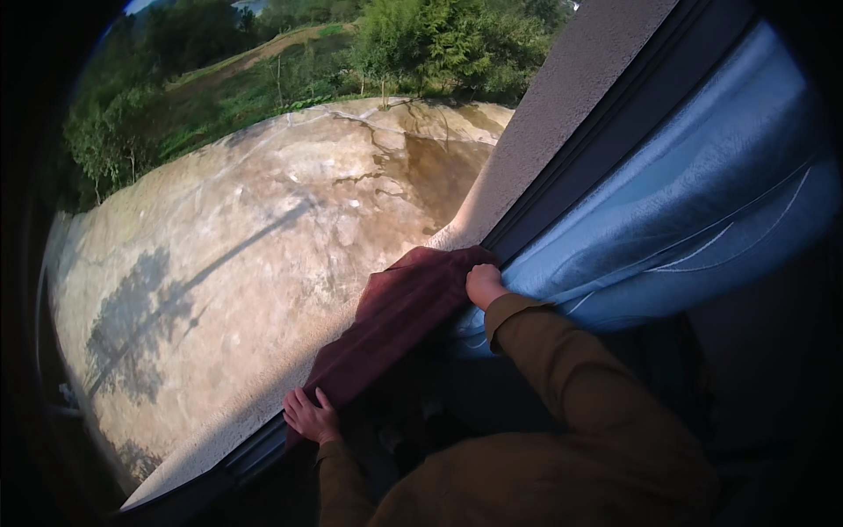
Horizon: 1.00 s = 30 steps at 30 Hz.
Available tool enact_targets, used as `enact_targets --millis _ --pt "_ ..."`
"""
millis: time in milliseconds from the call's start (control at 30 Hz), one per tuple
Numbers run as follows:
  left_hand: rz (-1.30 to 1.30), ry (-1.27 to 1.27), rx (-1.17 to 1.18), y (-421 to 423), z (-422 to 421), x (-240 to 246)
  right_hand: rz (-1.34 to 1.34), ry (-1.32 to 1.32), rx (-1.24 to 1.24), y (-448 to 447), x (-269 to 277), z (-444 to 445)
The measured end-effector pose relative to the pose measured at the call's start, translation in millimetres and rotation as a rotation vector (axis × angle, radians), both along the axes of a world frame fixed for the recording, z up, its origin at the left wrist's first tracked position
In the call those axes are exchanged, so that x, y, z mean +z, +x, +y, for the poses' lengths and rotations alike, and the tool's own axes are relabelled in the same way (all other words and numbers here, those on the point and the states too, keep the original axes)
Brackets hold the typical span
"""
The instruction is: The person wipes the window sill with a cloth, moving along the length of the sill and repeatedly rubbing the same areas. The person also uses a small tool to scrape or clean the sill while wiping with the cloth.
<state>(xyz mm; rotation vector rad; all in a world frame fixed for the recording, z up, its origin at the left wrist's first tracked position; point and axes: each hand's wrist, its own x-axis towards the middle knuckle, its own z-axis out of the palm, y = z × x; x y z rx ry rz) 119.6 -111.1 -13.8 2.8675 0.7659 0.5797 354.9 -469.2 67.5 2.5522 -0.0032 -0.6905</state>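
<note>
A dark red cloth (402,316) lies along the window sill, from the lower left up to the corner at the frame. My right hand (485,284) is closed on the cloth's upper end, close beside the blue curtain (632,217). At the cloth's lower end, my left hand (311,415) rests on it with fingers spread and the thumb apart, pressing it over the dark window track (257,454). Part of the cloth hangs on the inner side, in shadow.
The window's dark side frame (632,105) and rough outer wall (560,99) rise at the upper right. Beyond the rough outer ledge (217,428), a pale paved ground (263,250) lies below, with trees (441,46) behind it. The room's interior is dark.
</note>
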Motion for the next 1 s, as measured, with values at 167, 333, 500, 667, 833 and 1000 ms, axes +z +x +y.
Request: enact_targets --millis 167,333,500,667,833,1000 --pt "-0.029 0.033 0.008 -5 7 -7 0.16 0.048 0.254 -52 19 45" --pt "-0.055 -0.006 -0.004 -3 8 -5 0.186 0.221 0.143 -65 59 63" --pt "-0.036 0.005 -0.015 0 5 -5 0.492 0.839 -0.511 -33 59 -13" --pt "-0.042 0.012 -0.016 -2 7 -7 0.444 1.845 -1.178 -47 46 -58" --pt "-0.03 0.034 -0.01 -1 7 -6 0.407 2.384 -1.095 -82 44 -39" --pt "-0.033 0.009 -0.01 -1 4 3 0.103 1.88 -0.663 -78 12 -51"
